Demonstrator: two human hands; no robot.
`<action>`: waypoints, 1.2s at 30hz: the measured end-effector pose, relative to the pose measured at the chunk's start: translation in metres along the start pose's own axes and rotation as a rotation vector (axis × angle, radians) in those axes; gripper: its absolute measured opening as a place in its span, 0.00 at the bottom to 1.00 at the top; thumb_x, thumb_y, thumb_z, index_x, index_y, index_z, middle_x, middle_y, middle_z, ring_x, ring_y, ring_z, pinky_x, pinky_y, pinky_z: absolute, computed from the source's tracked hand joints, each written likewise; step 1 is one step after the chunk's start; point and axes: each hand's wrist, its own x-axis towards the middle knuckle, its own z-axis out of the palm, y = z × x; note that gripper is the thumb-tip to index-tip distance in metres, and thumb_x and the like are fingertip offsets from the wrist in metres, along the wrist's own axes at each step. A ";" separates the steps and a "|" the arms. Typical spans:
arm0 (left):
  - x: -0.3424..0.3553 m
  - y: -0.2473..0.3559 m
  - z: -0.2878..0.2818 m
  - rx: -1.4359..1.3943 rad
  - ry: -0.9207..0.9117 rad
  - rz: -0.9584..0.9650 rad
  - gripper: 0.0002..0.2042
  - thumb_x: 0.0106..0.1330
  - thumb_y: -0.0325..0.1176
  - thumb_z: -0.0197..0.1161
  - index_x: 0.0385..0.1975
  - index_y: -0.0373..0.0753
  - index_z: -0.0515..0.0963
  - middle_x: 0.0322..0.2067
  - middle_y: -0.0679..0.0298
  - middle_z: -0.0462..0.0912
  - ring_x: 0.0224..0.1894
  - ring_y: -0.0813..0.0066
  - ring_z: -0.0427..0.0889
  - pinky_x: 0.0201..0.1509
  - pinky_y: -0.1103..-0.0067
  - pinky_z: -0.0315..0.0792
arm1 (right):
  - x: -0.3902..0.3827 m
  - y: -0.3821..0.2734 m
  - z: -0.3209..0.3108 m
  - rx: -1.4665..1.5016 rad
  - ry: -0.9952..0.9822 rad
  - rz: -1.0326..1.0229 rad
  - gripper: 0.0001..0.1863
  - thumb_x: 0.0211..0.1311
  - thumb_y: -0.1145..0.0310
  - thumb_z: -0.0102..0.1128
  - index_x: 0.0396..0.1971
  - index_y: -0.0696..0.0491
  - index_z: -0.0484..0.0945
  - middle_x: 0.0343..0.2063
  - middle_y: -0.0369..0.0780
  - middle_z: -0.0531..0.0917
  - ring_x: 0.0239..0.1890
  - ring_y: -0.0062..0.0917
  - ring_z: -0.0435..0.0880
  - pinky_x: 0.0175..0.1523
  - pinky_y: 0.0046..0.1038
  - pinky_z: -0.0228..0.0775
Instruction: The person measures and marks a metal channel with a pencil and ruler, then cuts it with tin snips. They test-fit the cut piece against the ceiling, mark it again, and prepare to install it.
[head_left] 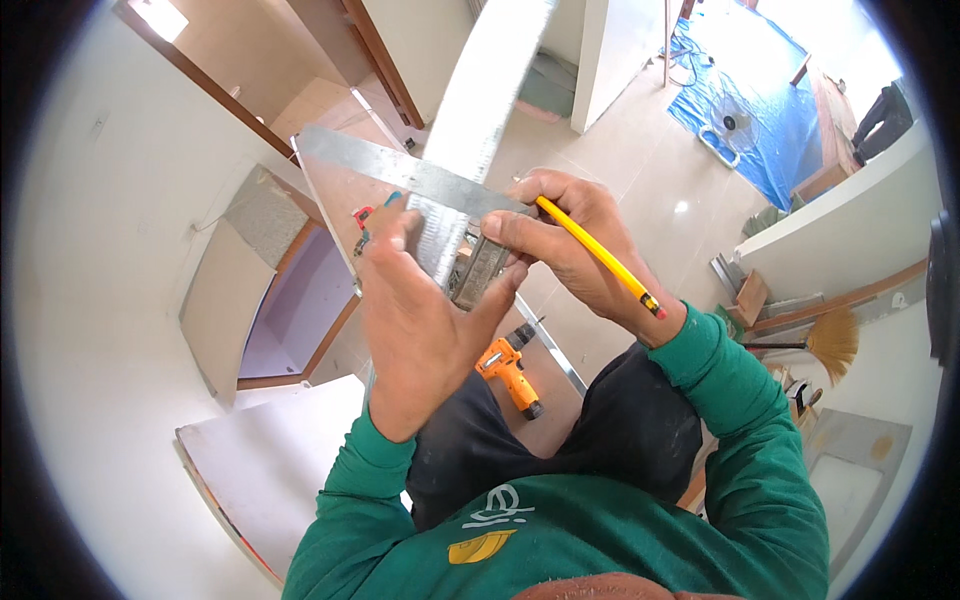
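A long silvery metal channel point(487, 95) runs from my hands up and away. Across it lies the steel blade of a try square point(375, 165), whose stock sits along the channel's right side near its close end. My left hand point(410, 320) is closed around both, with the fingers on the channel's left edge and the thumb by the square's stock. In my right hand point(580, 235), a yellow pencil point(600, 255) is pinched, its eraser end pointing back toward my wrist. The right fingertips rest by the square's corner and partly hide it; the pencil's tip is hidden.
An orange cordless drill point(510, 375) lies below my hands, between my knees. Left are an open cabinet point(300, 300) and a white panel point(270, 450). At right is a broom point(832, 345); farther off, a fan point(732, 122) on a blue tarp point(765, 165) and another person's dark-clothed legs point(884, 120).
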 end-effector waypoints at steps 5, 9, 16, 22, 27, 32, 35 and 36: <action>0.006 -0.004 -0.003 0.076 0.034 0.168 0.44 0.56 0.38 0.88 0.70 0.34 0.69 0.64 0.41 0.74 0.57 0.44 0.81 0.58 0.56 0.77 | 0.005 0.005 0.006 -0.103 0.111 -0.126 0.15 0.67 0.64 0.77 0.37 0.61 0.84 0.29 0.38 0.84 0.30 0.18 0.84 0.34 0.24 0.76; 0.003 -0.001 -0.007 0.104 -0.011 0.128 0.43 0.55 0.34 0.88 0.71 0.41 0.71 0.66 0.45 0.75 0.66 0.41 0.79 0.67 0.58 0.77 | 0.002 0.009 0.010 -0.065 0.100 -0.106 0.16 0.67 0.62 0.78 0.37 0.61 0.84 0.31 0.38 0.84 0.32 0.18 0.83 0.36 0.25 0.76; -0.006 -0.008 -0.007 0.067 0.008 0.144 0.42 0.54 0.32 0.87 0.70 0.42 0.72 0.66 0.41 0.74 0.67 0.38 0.77 0.68 0.56 0.76 | -0.005 0.005 0.018 -0.013 0.040 -0.030 0.13 0.68 0.64 0.81 0.35 0.54 0.84 0.29 0.33 0.84 0.32 0.16 0.83 0.38 0.21 0.77; -0.009 -0.009 -0.005 0.018 0.012 0.123 0.39 0.53 0.29 0.83 0.66 0.36 0.71 0.61 0.42 0.75 0.63 0.40 0.79 0.66 0.56 0.75 | -0.006 0.007 0.016 -0.109 -0.015 -0.077 0.13 0.68 0.63 0.80 0.36 0.54 0.83 0.33 0.34 0.84 0.36 0.14 0.80 0.42 0.21 0.74; -0.011 -0.011 -0.003 0.031 0.036 0.129 0.38 0.52 0.31 0.84 0.60 0.30 0.70 0.54 0.41 0.76 0.56 0.43 0.80 0.58 0.56 0.76 | -0.008 0.011 0.020 -0.004 -0.028 -0.050 0.15 0.67 0.64 0.77 0.37 0.60 0.83 0.33 0.40 0.85 0.36 0.21 0.83 0.42 0.27 0.77; -0.008 -0.009 0.000 0.004 0.048 0.162 0.39 0.55 0.32 0.86 0.63 0.30 0.69 0.54 0.43 0.77 0.54 0.44 0.81 0.57 0.59 0.77 | -0.010 0.008 0.017 0.041 0.020 -0.013 0.13 0.67 0.65 0.77 0.37 0.59 0.84 0.32 0.38 0.85 0.35 0.19 0.84 0.40 0.25 0.77; -0.007 -0.008 0.003 -0.019 0.062 0.185 0.40 0.56 0.33 0.86 0.67 0.32 0.70 0.55 0.43 0.77 0.54 0.43 0.81 0.57 0.59 0.77 | -0.009 0.014 0.015 0.076 0.038 -0.004 0.12 0.67 0.66 0.77 0.37 0.59 0.84 0.32 0.38 0.85 0.34 0.19 0.84 0.38 0.24 0.77; -0.006 -0.008 0.003 -0.012 0.043 0.189 0.40 0.56 0.33 0.86 0.68 0.34 0.71 0.56 0.42 0.77 0.55 0.43 0.82 0.58 0.59 0.78 | -0.009 0.015 0.013 0.066 0.048 -0.016 0.12 0.67 0.66 0.77 0.37 0.59 0.84 0.32 0.38 0.85 0.33 0.18 0.84 0.38 0.24 0.76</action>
